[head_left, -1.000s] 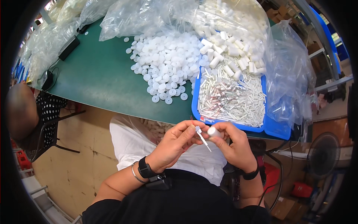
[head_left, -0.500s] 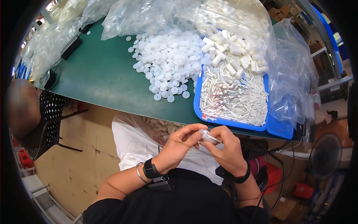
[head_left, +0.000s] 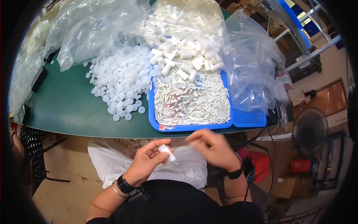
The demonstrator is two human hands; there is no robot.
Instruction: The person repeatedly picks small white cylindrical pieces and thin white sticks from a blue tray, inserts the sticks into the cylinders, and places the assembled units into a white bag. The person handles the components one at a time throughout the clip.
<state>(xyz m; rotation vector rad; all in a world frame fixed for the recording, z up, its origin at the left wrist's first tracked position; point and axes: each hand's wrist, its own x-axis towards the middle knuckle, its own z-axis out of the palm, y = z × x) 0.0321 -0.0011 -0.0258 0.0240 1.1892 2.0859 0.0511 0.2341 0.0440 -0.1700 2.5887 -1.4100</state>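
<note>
My left hand (head_left: 143,163) pinches a short white cylinder (head_left: 167,153) between thumb and fingers, above my lap. A thin pale tip sticks out of the cylinder's lower end. My right hand (head_left: 213,150) is apart from it, just short of the table edge, and is smeared by motion, so whether it holds anything cannot be made out. Beyond my hands stands a blue tray (head_left: 151,118) full of small thin white sticks (head_left: 201,106), some of them reddish. Larger white cylinders (head_left: 182,54) spill from a clear bag over the tray's far end.
Translucent round discs (head_left: 121,78) with centre holes lie heaped left of the tray on the green table (head_left: 63,108). Clear plastic bags (head_left: 93,33) cover the far side, and another (head_left: 250,63) lies to the right. A fan (head_left: 309,128) stands at the right.
My right hand has come off the white cylinder and moved away to the right. My left hand keeps hold of it. The whole view has swung to the right.
</note>
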